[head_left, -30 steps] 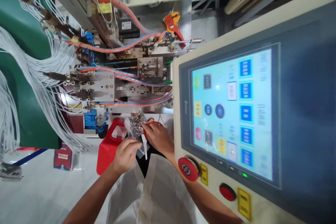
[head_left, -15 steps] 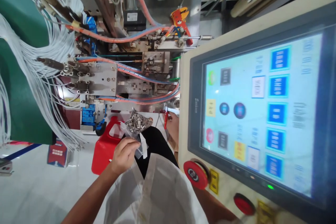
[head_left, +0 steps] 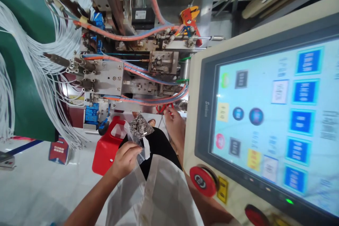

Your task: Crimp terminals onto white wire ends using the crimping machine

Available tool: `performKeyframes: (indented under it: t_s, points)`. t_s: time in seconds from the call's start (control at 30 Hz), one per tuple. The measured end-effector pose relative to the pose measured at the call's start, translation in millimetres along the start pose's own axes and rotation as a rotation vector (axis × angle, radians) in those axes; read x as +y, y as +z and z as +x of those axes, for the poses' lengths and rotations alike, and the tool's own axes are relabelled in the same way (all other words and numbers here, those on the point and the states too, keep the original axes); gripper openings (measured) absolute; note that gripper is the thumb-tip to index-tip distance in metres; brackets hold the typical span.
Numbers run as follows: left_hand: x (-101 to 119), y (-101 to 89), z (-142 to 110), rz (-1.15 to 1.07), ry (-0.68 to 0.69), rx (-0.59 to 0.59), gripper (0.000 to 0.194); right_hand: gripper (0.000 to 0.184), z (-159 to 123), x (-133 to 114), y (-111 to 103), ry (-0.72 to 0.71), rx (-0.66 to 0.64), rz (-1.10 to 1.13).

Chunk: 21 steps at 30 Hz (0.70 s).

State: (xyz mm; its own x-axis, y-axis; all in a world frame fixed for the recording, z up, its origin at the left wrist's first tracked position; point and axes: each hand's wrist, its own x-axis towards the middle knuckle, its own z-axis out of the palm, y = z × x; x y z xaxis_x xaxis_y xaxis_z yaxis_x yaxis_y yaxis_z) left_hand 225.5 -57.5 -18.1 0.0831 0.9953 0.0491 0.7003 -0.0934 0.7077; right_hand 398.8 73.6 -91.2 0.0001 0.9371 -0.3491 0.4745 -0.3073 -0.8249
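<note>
My left hand is closed on the neck of a clear plastic bag, which holds many small metal pieces. The bag hangs over my dark-clothed lap, with a white strip beside it. At the machine's lower edge, my right hand closes its fingers on red-handled scissors. Their red loops show above my fingers; the blades cannot be made out. The control panel hides part of my right forearm.
A large touchscreen panel with a red stop button stands close on the right. The machine with orange and blue hoses lies ahead. White wires drape over a green surface at left. A red stool stands beside my lap.
The red-handled scissors have turned in my right hand, from upright to lying with loops at the machine's edge. My left hand still holds the bag. The whole view has shifted slightly.
</note>
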Motion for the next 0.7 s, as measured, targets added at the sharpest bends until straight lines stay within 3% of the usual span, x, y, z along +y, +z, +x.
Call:
performKeyframes:
  t_s: [0.1, 0.17, 0.23, 0.33, 0.4, 0.53, 0.7]
  points:
    - [3.1, -2.1, -2.6, 0.028, 0.023, -0.031, 0.023, 0.044, -19.0, -12.9, 11.6, 0.019, -0.182, -0.119]
    - [5.6, -3.1, -5.5, 0.035, 0.034, -0.054, 0.023, 0.051, -28.5, -26.8, 23.1, 0.015, -0.380, -0.369]
    - [7.9, -3.3, -9.4, 0.040, 0.036, -0.074, 0.022, 0.056, -33.4, -39.6, 33.9, -0.017, -0.500, -0.595]
    - [11.7, -2.8, -16.4, 0.036, 0.029, -0.092, 0.021, 0.043, -35.5, -46.2, 43.0, -0.068, -0.606, -0.722]
    - [15.0, -2.8, -21.4, 0.029, 0.028, -0.081, 0.019, 0.031, -37.4, -42.0, 43.3, -0.100, -0.634, -0.707]
    - [23.8, -8.6, -34.9, -0.007, 0.037, -0.057, 0.019, 0.027, -50.2, -32.6, 34.3, -0.151, -0.611, -0.628]
    - [46.3, -35.8, -56.0, -0.031, 0.033, -0.064, 0.025, 0.027, -80.6, -48.3, 13.0, -0.204, -0.553, -0.450]
